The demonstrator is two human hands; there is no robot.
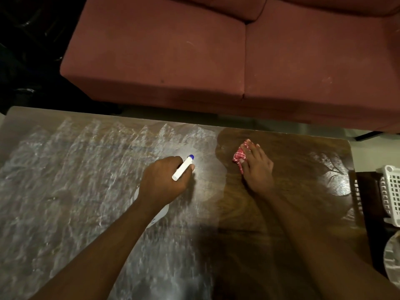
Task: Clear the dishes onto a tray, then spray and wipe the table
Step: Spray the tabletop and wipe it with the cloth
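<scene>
A dark wooden table (281, 213) fills the lower part of the view. Its left two thirds carry whitish streaks of spray; the right part looks darker and glossy. My left hand (164, 180) grips a white spray bottle (183, 168) with a blue nozzle tip, held over the table's middle; the bottle's body is mostly hidden under my forearm. My right hand (256, 167) presses flat on a red-and-white checked cloth (239, 155) near the far edge, right of the bottle.
A maroon sofa (216, 50) stands just beyond the table's far edge. A white plastic basket (389, 195) sits at the right, past the table's right end, with a pale round object (392, 260) below it.
</scene>
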